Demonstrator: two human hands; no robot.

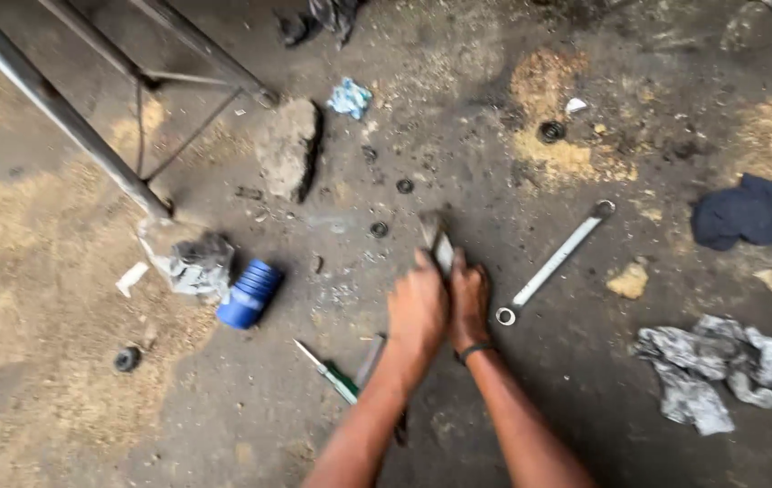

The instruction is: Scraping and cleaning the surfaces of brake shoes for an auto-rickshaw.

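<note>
blue ribbed cap [249, 294] lies on the oily floor [223, 407] at left, a green-handled screwdriver [332, 373] nearer the arms. left hand [417, 312] and right hand [469, 303] are both clenched together round a small grey metal part [437, 240], held just above the ground at centre. it looks like mid-handling; the next move calls for a steady two-handed hold. a ring spanner [555, 261] lies just right, rags [720, 366] beyond.

Bare dirty floor is lying open near the hands. A long silver ring spanner [555, 262] is blocking the right, a green-handled screwdriver [329, 371] and ribbed blue plastic cap [249, 295] are crowding the left.
</note>
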